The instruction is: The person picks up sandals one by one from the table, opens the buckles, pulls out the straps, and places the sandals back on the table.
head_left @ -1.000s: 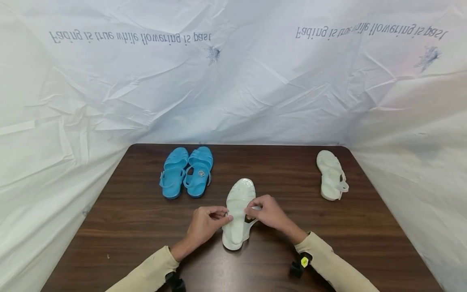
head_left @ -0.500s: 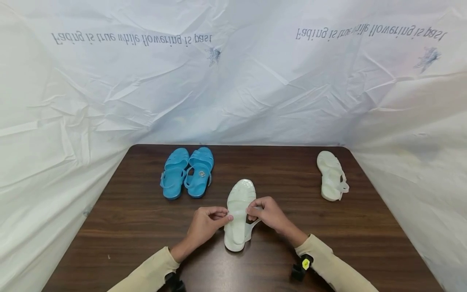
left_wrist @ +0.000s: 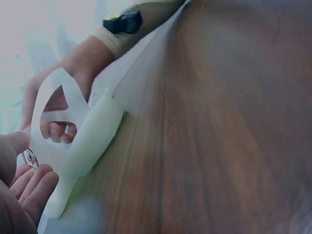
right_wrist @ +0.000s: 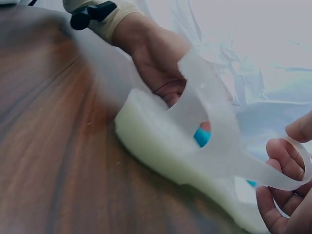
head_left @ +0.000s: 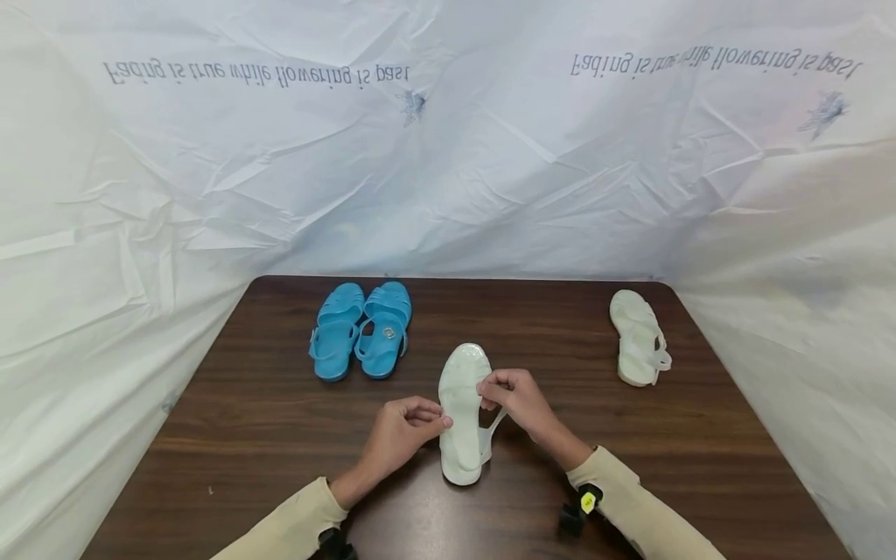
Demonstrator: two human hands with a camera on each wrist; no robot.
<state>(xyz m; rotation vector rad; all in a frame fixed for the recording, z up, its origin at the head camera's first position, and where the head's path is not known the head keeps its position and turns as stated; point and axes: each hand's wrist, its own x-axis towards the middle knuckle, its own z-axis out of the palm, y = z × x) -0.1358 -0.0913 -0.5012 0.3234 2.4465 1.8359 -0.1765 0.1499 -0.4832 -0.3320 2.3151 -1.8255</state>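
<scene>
A white sandal (head_left: 460,435) lies at the middle of the table, toe pointing away. My left hand (head_left: 406,432) is at its left edge, thumb and fingertips pinching it beside a small metal buckle (left_wrist: 30,158), seen in the left wrist view. On the sandal's right side my right hand (head_left: 516,401) pinches the thin end of its strap (right_wrist: 273,176), which bends into a loop between thumb and fingers in the right wrist view. The wider ankle strap (head_left: 495,424) stands out to the right of the heel.
A pair of blue sandals (head_left: 332,350) stands side by side at the back left of the dark wooden table (head_left: 280,467). Another white sandal (head_left: 635,342) lies at the back right. White printed sheeting (head_left: 448,194) rises behind the table.
The white sandal's heel has swung a little to the right, so it lies straighter. My right hand has shifted slightly right and away with the strap; my left hand has moved slightly right.
</scene>
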